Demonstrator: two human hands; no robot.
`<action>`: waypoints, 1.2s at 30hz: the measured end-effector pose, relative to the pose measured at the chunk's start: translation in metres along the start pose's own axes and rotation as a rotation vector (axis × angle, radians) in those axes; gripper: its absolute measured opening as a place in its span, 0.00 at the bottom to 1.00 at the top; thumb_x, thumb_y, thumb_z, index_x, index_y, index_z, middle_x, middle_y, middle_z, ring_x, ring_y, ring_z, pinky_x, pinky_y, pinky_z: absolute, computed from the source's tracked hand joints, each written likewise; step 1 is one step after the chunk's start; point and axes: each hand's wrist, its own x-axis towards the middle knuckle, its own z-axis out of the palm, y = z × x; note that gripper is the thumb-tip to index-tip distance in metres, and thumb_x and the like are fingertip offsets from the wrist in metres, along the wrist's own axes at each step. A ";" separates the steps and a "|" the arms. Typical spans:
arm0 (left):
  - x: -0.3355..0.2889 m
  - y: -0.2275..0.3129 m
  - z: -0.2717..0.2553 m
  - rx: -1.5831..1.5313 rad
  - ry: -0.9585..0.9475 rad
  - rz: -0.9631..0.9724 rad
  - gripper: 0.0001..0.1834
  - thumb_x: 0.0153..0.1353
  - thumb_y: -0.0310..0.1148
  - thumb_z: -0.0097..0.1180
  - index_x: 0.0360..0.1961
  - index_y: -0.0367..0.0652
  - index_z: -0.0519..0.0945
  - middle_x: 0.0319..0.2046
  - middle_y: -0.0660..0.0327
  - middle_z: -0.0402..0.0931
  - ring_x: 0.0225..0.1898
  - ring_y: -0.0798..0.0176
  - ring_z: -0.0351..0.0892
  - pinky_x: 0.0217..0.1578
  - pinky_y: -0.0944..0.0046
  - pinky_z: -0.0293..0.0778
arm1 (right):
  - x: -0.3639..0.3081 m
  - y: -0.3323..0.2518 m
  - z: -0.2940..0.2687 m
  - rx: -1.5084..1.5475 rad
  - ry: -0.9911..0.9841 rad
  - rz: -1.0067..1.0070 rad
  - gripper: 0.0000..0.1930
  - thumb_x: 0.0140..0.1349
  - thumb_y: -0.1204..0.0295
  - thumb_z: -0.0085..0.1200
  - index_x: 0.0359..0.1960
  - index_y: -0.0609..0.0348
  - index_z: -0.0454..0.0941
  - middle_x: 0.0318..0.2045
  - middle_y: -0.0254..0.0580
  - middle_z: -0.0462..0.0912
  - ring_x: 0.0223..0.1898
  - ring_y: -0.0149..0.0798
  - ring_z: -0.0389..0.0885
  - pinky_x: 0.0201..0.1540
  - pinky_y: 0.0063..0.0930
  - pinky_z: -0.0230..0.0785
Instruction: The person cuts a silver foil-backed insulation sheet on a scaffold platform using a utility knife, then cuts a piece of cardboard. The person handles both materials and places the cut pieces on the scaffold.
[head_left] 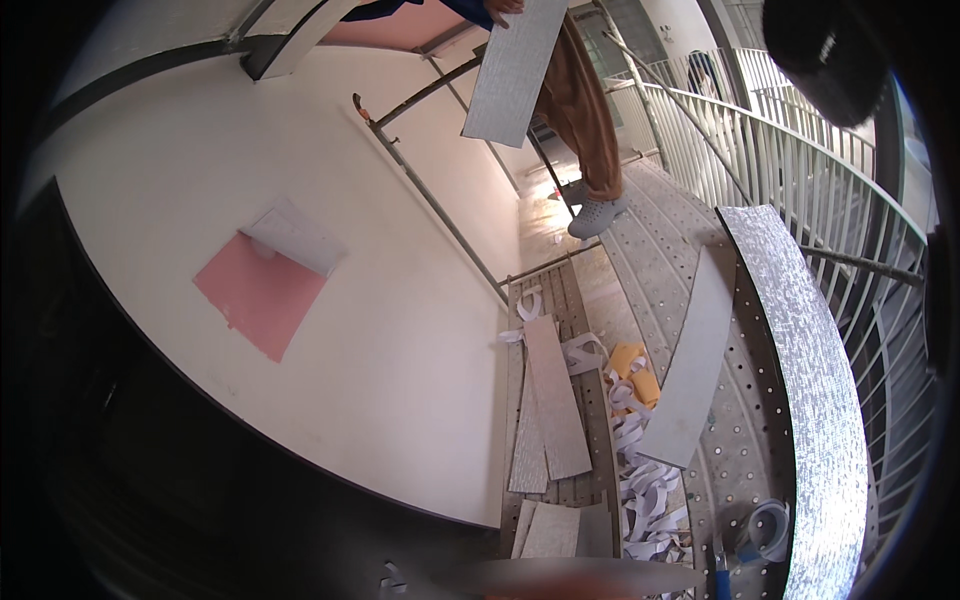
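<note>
Biggest thing first: white curved wall (330, 330) fills your left, with a pink patch (258, 290) where the film is off and a flap (300, 238) curling at its top corner. On your right a long silver sheet (825, 400) stands on edge, bending along the railing (790, 150). Between them is the perforated deck (745, 440), with planks (590, 440) beside it.

A grey strip (690, 370) lies slanted on the deck, one end near the silver sheet. A shorter panel (555, 400) lies flat on the planks. More panels (550, 530) are stacked at the lower edge. Up top, another person's hand (503, 10) holds a grey board (515, 70) by its upper end, tilted; their shoe (597, 215) is on the deck.

White peeled strips (645, 490) litter the gap between planks and deck. A yellow roll (638, 370) sits among them, and a tape roll (768, 528) sits near the foot of the silver sheet.

Neither of your own hands shows. There is only a pinkish blur (570, 578) along the lower edge, and you can't tell what it is or whether anything is gripped. The stacked panels lie just above that blur, nearest to you, with the flat panel a bit further up.

My read, for handling these well: take a panel by both long edges, lift it flat and keep it off the loose strips. They look slippery underfoot.
</note>
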 end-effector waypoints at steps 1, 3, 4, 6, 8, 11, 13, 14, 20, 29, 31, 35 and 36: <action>0.001 -0.002 0.000 0.012 0.002 0.000 0.33 0.67 0.52 0.60 0.62 0.36 0.77 0.50 0.44 0.83 0.53 0.47 0.81 0.53 0.49 0.75 | 0.002 0.005 0.000 0.002 0.002 -0.004 0.42 0.70 0.45 0.54 0.71 0.73 0.63 0.66 0.66 0.72 0.69 0.58 0.70 0.70 0.43 0.62; 0.003 -0.006 0.001 0.032 0.006 -0.003 0.33 0.67 0.52 0.60 0.62 0.36 0.77 0.50 0.44 0.83 0.53 0.48 0.82 0.53 0.49 0.75 | 0.003 0.017 0.002 0.013 0.001 -0.014 0.42 0.70 0.46 0.53 0.70 0.74 0.63 0.66 0.66 0.73 0.69 0.58 0.70 0.70 0.42 0.62; 0.005 -0.010 0.002 0.044 0.009 -0.003 0.33 0.67 0.52 0.60 0.62 0.36 0.77 0.50 0.44 0.83 0.52 0.48 0.82 0.53 0.49 0.75 | 0.001 0.021 0.004 0.020 0.003 -0.023 0.42 0.70 0.46 0.53 0.70 0.74 0.64 0.66 0.66 0.73 0.69 0.58 0.70 0.70 0.42 0.61; 0.007 -0.023 0.002 0.074 0.013 -0.005 0.33 0.67 0.52 0.60 0.62 0.36 0.77 0.50 0.44 0.83 0.52 0.48 0.82 0.52 0.49 0.75 | -0.004 0.025 0.003 0.046 0.006 -0.061 0.41 0.71 0.46 0.52 0.70 0.74 0.64 0.65 0.66 0.73 0.69 0.58 0.70 0.71 0.42 0.61; 0.008 -0.042 -0.002 0.109 0.019 -0.008 0.33 0.67 0.53 0.60 0.62 0.36 0.77 0.50 0.45 0.83 0.52 0.48 0.82 0.52 0.49 0.75 | -0.012 0.020 -0.002 0.098 0.025 -0.097 0.42 0.70 0.45 0.52 0.70 0.74 0.64 0.65 0.67 0.74 0.70 0.59 0.69 0.71 0.42 0.60; -0.002 -0.082 -0.015 0.261 0.026 -0.026 0.33 0.67 0.53 0.60 0.62 0.36 0.78 0.50 0.45 0.83 0.51 0.49 0.82 0.52 0.49 0.75 | -0.023 -0.003 -0.018 0.000 0.186 0.232 0.28 0.60 0.66 0.67 0.58 0.71 0.73 0.52 0.63 0.81 0.55 0.60 0.82 0.56 0.48 0.75; -0.017 -0.107 -0.036 0.410 -0.016 -0.033 0.33 0.67 0.53 0.61 0.62 0.36 0.78 0.49 0.45 0.83 0.51 0.49 0.82 0.51 0.49 0.75 | -0.037 -0.017 -0.031 0.160 0.149 -0.027 0.32 0.60 0.66 0.69 0.58 0.78 0.70 0.56 0.68 0.79 0.58 0.59 0.81 0.60 0.45 0.73; -0.015 -0.111 -0.045 0.449 -0.134 -0.155 0.32 0.66 0.51 0.62 0.60 0.35 0.79 0.49 0.49 0.84 0.49 0.55 0.82 0.50 0.51 0.77 | -0.037 -0.024 -0.036 0.065 0.135 0.024 0.36 0.60 0.64 0.69 0.62 0.79 0.68 0.57 0.69 0.78 0.60 0.60 0.79 0.63 0.44 0.71; -0.069 -0.091 -0.068 -0.409 0.039 -0.201 0.16 0.63 0.36 0.54 0.48 0.37 0.80 0.43 0.54 0.80 0.45 0.55 0.79 0.49 0.55 0.74 | -0.023 -0.011 -0.067 0.086 0.144 -0.068 0.28 0.69 0.63 0.58 0.63 0.72 0.70 0.56 0.62 0.81 0.55 0.56 0.81 0.61 0.43 0.70; -0.101 -0.075 -0.071 -0.349 0.081 -0.338 0.21 0.54 0.24 0.50 0.50 0.31 0.77 0.41 0.53 0.79 0.41 0.56 0.79 0.45 0.59 0.75 | -0.003 0.009 -0.085 0.092 0.030 0.162 0.26 0.72 0.73 0.50 0.69 0.66 0.65 0.54 0.52 0.81 0.50 0.40 0.80 0.53 0.34 0.73; -0.097 -0.087 -0.070 -0.318 0.108 -0.311 0.21 0.54 0.25 0.51 0.49 0.31 0.78 0.40 0.52 0.81 0.41 0.56 0.79 0.44 0.58 0.74 | -0.009 -0.003 -0.074 0.076 0.044 0.136 0.25 0.72 0.73 0.49 0.69 0.65 0.65 0.54 0.51 0.81 0.51 0.40 0.80 0.54 0.33 0.72; -0.091 -0.100 -0.070 -0.259 0.088 -0.265 0.21 0.55 0.26 0.51 0.51 0.31 0.79 0.41 0.51 0.83 0.42 0.56 0.79 0.44 0.57 0.74 | -0.031 -0.019 -0.052 0.057 0.109 0.101 0.24 0.74 0.73 0.48 0.69 0.65 0.65 0.54 0.51 0.81 0.52 0.39 0.80 0.56 0.32 0.71; -0.089 -0.100 -0.069 -0.252 0.065 -0.262 0.22 0.55 0.27 0.50 0.52 0.32 0.80 0.41 0.51 0.83 0.42 0.56 0.80 0.44 0.57 0.74 | -0.036 -0.022 -0.048 0.068 0.145 0.110 0.24 0.74 0.73 0.48 0.69 0.65 0.65 0.54 0.50 0.81 0.52 0.39 0.80 0.56 0.33 0.71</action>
